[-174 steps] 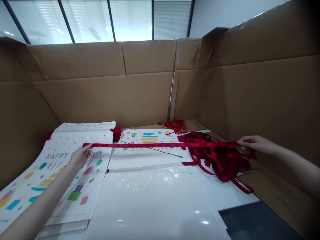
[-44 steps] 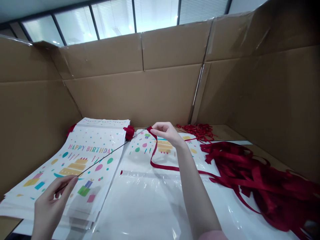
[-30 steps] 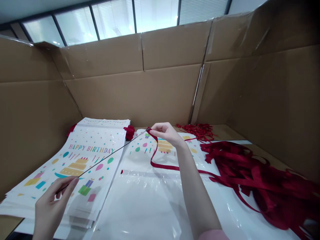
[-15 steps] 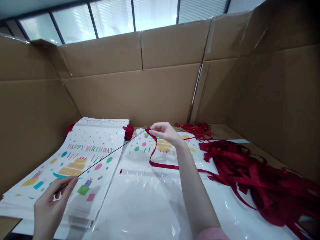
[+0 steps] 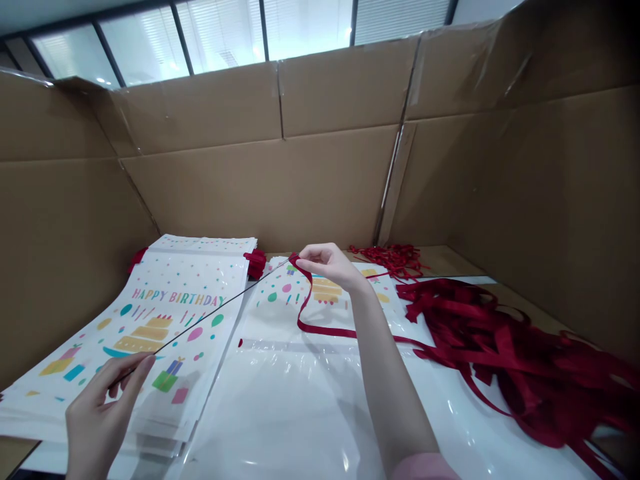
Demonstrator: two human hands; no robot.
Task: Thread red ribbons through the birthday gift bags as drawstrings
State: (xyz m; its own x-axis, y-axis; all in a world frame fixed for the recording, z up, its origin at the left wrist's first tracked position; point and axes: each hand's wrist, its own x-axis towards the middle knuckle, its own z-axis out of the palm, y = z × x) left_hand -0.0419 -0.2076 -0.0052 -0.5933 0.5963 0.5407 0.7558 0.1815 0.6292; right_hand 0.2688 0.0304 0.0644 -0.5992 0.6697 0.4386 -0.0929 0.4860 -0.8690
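Observation:
My left hand, at the lower left, pinches one end of a thin dark rod above a stack of white printed birthday bags. The rod slants up to the right, its far end at my right hand. Between the fingers of my right hand is the end of a dark red ribbon, which touches the rod tip. From there the ribbon hangs in a curve and runs right, behind my forearm. Beneath lies another white bag with cake and balloon prints.
A tangled pile of dark red ribbons covers the right side. Behind it lies a heap of thin red strips. Tall cardboard walls stand at the back and both sides. Red bundles flank the bag stack.
Both hands keep nearly the same pose, and the rod and ribbon stay between them. The whole view has shifted very slightly.

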